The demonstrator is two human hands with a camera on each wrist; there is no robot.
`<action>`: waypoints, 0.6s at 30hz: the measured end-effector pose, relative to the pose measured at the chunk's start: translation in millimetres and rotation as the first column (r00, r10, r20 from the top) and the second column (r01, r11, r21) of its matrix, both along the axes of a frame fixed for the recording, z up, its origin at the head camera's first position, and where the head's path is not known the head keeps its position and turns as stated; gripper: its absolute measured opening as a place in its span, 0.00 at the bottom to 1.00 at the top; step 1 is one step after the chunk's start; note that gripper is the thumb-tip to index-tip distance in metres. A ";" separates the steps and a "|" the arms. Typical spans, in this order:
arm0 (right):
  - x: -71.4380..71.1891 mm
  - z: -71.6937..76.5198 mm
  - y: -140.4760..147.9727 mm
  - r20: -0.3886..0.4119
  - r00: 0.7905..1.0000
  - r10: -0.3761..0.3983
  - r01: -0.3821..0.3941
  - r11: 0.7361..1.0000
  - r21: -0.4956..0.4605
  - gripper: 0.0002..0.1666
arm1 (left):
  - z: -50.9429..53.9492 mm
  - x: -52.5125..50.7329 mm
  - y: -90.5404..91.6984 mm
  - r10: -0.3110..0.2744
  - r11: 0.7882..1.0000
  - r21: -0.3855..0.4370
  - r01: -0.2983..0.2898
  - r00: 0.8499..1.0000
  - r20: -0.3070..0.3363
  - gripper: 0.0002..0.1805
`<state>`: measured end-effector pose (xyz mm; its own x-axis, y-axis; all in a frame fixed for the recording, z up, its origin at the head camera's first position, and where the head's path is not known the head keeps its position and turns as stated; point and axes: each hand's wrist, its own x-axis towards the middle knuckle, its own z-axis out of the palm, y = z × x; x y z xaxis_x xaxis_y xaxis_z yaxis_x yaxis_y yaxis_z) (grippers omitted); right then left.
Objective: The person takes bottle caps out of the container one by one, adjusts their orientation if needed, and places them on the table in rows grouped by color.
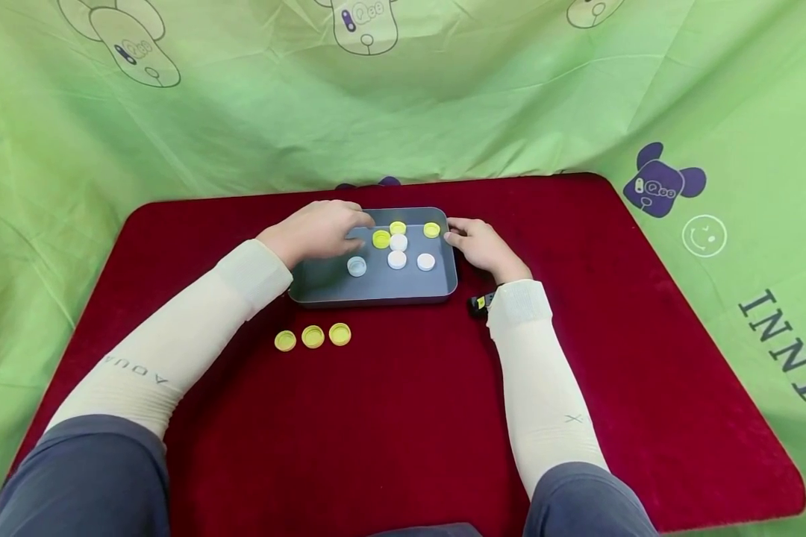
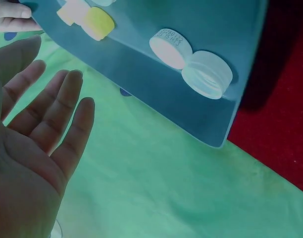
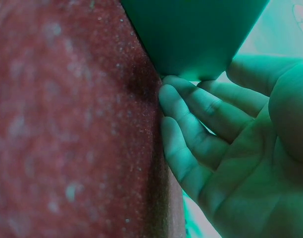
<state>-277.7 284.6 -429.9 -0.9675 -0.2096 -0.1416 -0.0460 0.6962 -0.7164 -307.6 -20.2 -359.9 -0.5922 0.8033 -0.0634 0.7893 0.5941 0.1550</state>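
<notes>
Dark sleeves [image 1: 87,481]; tray [image 1: 403,285] beneath relaxed, empty left hand [image 1: 324,230], touching straight-fingered right hand [image 1: 482,246].

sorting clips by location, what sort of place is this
Probably a makeshift indoor filming booth: a printed green cloth hangs behind and beside a red-covered table, where a grey tray holds caps.

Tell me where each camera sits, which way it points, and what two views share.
Head: worn on the head, facing forward and down at the tray and red table; sleeved arms, left grip and right grip show.
Left wrist: worn there, facing past the left grip's palm to the tray's caps; right grip's fingers show top left.
Right wrist: worn there, facing the tray's end; only the right grip shows.
Head and left wrist share the caps.
</notes>
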 end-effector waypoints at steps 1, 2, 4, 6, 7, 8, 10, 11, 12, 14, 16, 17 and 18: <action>0.2 0.2 0.1 -0.001 1.000 0.000 0.000 1.000 0.001 0.29 | -0.3 -1.1 1.4 -0.002 1.000 0.002 0.002 1.000 0.001 0.19; 0.3 0.4 0.2 0.002 1.000 0.001 -0.001 1.000 0.003 0.29 | -0.5 -2.1 2.8 -0.002 1.000 0.003 0.002 1.000 0.002 0.19; 0.2 0.7 0.3 -0.001 1.000 0.004 -0.004 1.000 0.005 0.29 | -1.0 -3.9 5.3 -0.003 1.000 0.009 0.003 1.000 0.003 0.19; 0.2 1.1 0.1 -0.004 1.000 0.006 -0.006 1.000 0.003 0.29 | -1.2 -5.1 7.9 -0.003 1.000 0.016 0.003 1.000 0.005 0.19; 0.2 1.2 -0.1 -0.006 1.000 0.006 -0.006 1.000 0.003 0.29 | -1.3 -5.7 9.0 -0.003 1.000 0.016 0.003 1.000 0.006 0.19; 0.0 1.3 -0.3 -0.007 1.000 0.007 -0.007 1.000 0.003 0.29 | -1.6 -6.2 10.0 -0.003 1.000 0.014 0.002 1.000 0.007 0.19; -0.3 1.4 -0.8 -0.010 1.000 0.006 -0.006 1.000 0.000 0.29 | -2.3 -7.6 11.9 -0.002 1.000 0.007 0.002 1.000 0.010 0.19; -0.2 1.4 -1.1 -0.010 1.000 0.005 -0.005 1.000 -0.001 0.29 | -2.5 -8.3 12.7 -0.001 1.000 0.002 0.001 1.000 0.013 0.19; -0.4 1.3 -1.2 -0.009 1.000 0.005 -0.005 1.000 -0.001 0.29 | -2.9 -8.9 13.6 0.001 1.000 -0.003 -0.001 1.000 0.016 0.19; -0.6 1.0 -1.3 -0.003 1.000 0.003 -0.003 1.000 -0.002 0.29 | -4.3 -10.7 15.4 0.005 1.000 -0.010 -0.005 1.000 0.019 0.20; -0.5 0.6 -1.4 0.001 1.000 0.001 -0.001 1.000 -0.002 0.30 | -5.7 -12.4 17.1 0.009 1.000 -0.014 -0.008 1.000 0.025 0.20; -0.4 0.3 -1.3 0.003 1.000 0.000 0.000 1.000 -0.001 0.30 | -6.7 -13.4 17.9 0.010 1.000 -0.018 -0.009 1.000 0.029 0.20; -0.3 0.1 -1.3 0.004 1.000 -0.001 0.001 1.000 -0.002 0.30 | -7.8 -14.3 18.7 0.010 1.000 -0.020 -0.009 0.999 0.032 0.20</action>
